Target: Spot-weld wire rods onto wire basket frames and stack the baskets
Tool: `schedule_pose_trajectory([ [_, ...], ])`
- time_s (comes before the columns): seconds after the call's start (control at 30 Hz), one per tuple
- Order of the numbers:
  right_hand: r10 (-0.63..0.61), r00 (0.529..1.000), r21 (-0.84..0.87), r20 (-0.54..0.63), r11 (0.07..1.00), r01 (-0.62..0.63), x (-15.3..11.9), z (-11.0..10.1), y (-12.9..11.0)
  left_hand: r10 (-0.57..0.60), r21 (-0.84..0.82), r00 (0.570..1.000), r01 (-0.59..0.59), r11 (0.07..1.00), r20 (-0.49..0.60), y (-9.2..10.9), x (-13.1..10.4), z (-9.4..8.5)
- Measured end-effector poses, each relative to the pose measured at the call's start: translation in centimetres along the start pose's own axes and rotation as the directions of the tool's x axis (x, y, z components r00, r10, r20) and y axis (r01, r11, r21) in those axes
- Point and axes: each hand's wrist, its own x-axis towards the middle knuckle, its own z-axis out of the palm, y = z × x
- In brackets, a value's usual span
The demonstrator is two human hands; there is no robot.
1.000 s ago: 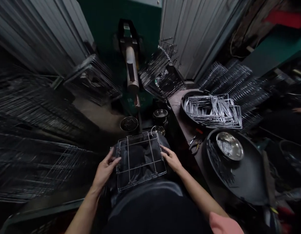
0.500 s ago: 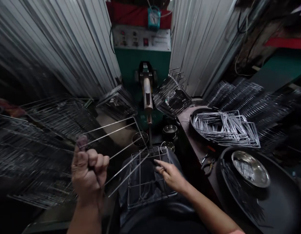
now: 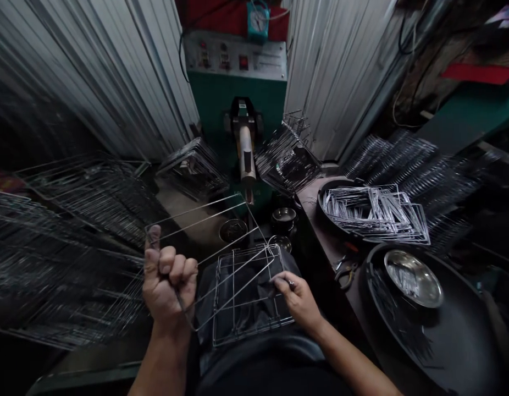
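My left hand [image 3: 170, 280] is closed round the left side of a flat wire rack [image 3: 223, 253], which tilts upward in front of me. A second wire frame [image 3: 233, 291] lies on the dark cloth over my lap, partly behind the raised rack. At the right side of that frame is my right hand [image 3: 293, 294], its fingers curled together. What the right fingers pinch, if anything, is too small to name. The tip of the machine's copper-coloured electrode [image 3: 248, 192] is just beyond the far corner of the raised rack.
A green machine [image 3: 263, 99] stands ahead, with stacked wire frames [image 3: 197, 170] beside it. More frames fill the left. On the right are a pan of wire rectangles [image 3: 374, 212], pliers [image 3: 345, 275] and a steel bowl [image 3: 431, 286] in a large black pan.
My left hand and the raised rack have moved right and farther over the lap frame. My right hand has shifted slightly right and down, and its pointing fingers have curled in.
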Motion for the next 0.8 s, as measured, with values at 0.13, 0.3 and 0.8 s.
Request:
schedule_pose_trajectory([
  [0.13,0.134,0.982,0.124,0.136,0.981,-0.151,0.6,1.7,0.3,0.02,0.002,1.0,-0.02,1.0,0.006,-0.8,-0.4,1.2],
  [0.3,0.214,0.977,0.376,-0.012,0.906,-0.193,2.0,2.1,0.7,0.005,0.224,0.994,0.019,0.974,-0.105,-1.2,-2.1,2.3],
  [0.8,-0.042,0.989,-0.389,-0.14,0.921,-0.016,4.2,-2.8,5.4,-0.433,0.825,0.822,0.505,0.255,-0.369,-2.0,-0.8,-8.5],
])
